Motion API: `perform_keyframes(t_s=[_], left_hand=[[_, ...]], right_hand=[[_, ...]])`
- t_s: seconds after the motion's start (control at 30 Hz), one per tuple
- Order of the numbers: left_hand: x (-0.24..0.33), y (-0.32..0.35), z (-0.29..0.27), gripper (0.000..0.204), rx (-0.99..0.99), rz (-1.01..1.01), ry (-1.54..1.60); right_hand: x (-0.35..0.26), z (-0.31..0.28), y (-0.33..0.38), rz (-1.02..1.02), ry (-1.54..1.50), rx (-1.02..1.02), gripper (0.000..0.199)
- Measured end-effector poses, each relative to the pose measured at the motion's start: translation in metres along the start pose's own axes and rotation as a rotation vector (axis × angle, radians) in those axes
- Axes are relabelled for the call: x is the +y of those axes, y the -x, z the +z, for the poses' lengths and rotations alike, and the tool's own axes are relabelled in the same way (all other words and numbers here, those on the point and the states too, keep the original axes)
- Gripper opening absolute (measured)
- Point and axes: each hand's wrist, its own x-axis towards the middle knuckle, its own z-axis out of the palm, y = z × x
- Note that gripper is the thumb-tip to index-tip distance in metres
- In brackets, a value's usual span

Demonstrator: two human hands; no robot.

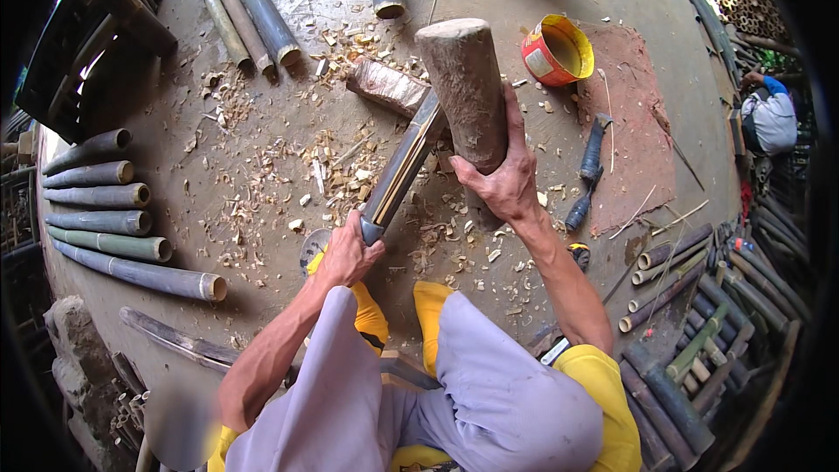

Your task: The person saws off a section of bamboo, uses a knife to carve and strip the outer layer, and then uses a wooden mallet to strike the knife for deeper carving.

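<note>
My right hand grips a thick wooden mallet, a round log section held upright above the floor. My left hand is closed around the handle of a long flat blade that slants up to the right. The blade's far end meets the mallet beside a split bamboo piece lying on the floor. Wood chips and shavings are scattered under both hands. My knees in grey trousers and my yellow footwear show below.
Cut bamboo tubes lie in a row at the left, at the top and in a heap at the right. A red and yellow tin and a dark-handled tool lie at the right. Another person crouches at the far right.
</note>
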Motion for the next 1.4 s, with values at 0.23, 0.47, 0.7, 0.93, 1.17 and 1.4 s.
perform_keyframes(t_s=[0.23, 0.47, 0.7, 0.93, 1.17, 1.4], left_hand=[[0.004, -0.004, -0.001, 0.041, -0.003, 0.009, 0.008], [0.001, -0.001, 0.0, 0.043, -0.001, -0.004, 0.036], [0.0, -0.001, 0.0, 0.041, 0.004, -0.017, -0.014], [-0.012, -0.005, 0.006, 0.039, 0.025, 0.036, -0.009], [0.076, -0.012, -0.087, 0.038, -0.316, -0.102, -0.011], [0.188, -0.059, -0.206, 0.034, -0.383, -0.102, -0.341]], right_hand=[[0.028, 0.002, -0.012, 0.209, 0.283, -0.425, 0.1], [0.017, 0.014, 0.004, -0.145, 0.045, 0.028, 0.103], [0.022, 0.011, 0.006, 0.031, 0.125, -0.165, 0.101], [0.044, 0.009, 0.023, 0.157, 0.301, -0.287, 0.103], [0.049, 0.008, 0.121, 0.433, 0.122, 0.1, 0.099], [0.07, 0.006, 0.244, 0.733, 0.389, -0.015, 0.102]])
